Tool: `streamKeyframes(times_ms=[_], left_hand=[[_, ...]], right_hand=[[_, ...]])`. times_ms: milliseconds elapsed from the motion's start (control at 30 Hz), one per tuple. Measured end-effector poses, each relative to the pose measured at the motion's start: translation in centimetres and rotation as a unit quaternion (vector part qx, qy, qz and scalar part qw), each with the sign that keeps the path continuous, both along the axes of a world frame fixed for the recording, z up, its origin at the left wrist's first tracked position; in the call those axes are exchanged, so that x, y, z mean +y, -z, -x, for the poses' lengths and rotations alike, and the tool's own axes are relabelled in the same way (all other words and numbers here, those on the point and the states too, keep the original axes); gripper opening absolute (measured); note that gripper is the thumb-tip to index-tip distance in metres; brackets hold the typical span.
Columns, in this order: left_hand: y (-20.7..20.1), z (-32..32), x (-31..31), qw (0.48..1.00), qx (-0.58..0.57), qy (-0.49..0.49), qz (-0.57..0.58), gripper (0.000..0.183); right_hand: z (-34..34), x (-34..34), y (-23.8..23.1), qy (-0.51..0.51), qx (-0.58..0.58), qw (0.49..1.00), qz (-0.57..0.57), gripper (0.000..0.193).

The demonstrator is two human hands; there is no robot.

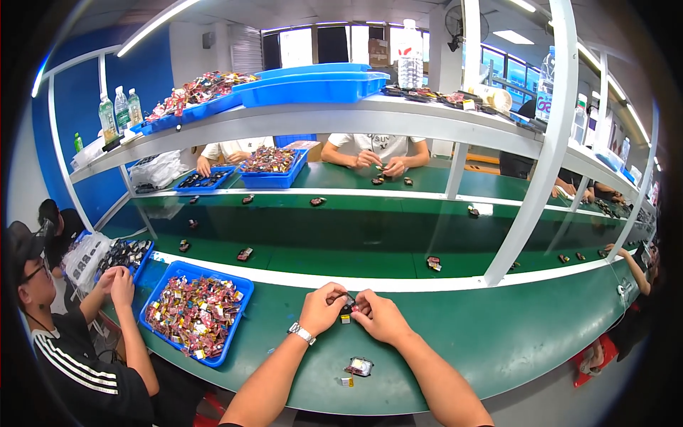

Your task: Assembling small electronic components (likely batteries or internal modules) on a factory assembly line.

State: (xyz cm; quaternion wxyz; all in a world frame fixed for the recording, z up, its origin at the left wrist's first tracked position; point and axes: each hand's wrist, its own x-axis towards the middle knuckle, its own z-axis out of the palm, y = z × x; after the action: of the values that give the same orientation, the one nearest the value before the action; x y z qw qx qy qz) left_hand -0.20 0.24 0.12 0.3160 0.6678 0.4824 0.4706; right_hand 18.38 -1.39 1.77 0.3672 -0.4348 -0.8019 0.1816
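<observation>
The left hand (320,309) and right hand (383,317) pinch a small black device (346,309) between their fingertips, over the table (512,341), closer to its far edge than its near one. It looks light and stiff-shelled, but the silver-and-yellow battery (346,319) at its near side seems fragile, so the casing's rim is likely the safest hold.

Has a blue wall (153,71) left of the white shelf (306,117), bright windows (296,47) behind it, strip lights (158,27) above it, a green table (498,320) below it.
</observation>
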Motion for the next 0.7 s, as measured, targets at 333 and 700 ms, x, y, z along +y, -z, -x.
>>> streamKeyframes(times_ms=[333, 700], left_hand=[[-0.2, 0.2, 0.2, 0.958, -0.191, 0.125, 0.171, 0.036], [-0.2, 1.0, 0.4, 0.934, -0.205, 0.214, 0.199, 0.020]], right_hand=[[-1.0, 0.3, -0.1, -0.091, -0.014, 0.996, 0.021, 0.029], [-1.4, 0.8, 0.1, -0.030, 0.017, 0.999, -0.040, 0.014]])
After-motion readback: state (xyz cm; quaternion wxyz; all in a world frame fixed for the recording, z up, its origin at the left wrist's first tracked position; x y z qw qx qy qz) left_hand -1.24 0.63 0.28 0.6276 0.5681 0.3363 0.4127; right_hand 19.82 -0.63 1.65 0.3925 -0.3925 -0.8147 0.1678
